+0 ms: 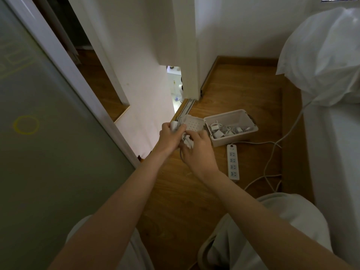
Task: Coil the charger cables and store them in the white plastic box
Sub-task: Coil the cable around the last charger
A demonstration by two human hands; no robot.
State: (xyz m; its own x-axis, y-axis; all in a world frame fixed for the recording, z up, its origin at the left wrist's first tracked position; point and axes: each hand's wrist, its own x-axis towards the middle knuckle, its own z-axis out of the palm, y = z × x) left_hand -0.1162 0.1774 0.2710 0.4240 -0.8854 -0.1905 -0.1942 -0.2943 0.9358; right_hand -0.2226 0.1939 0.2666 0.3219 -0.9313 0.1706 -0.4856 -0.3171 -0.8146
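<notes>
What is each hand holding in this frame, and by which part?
The left hand grips a white charger by its plug block. The right hand pinches the bunched cable beside it with its fingers; a loop hangs below.

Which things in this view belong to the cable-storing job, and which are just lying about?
Belong to the job: charger cable, gripped by left hand and right hand; white plastic box; chargers already inside it; perforated lid.
Lying about: power strip; pillow.
</notes>
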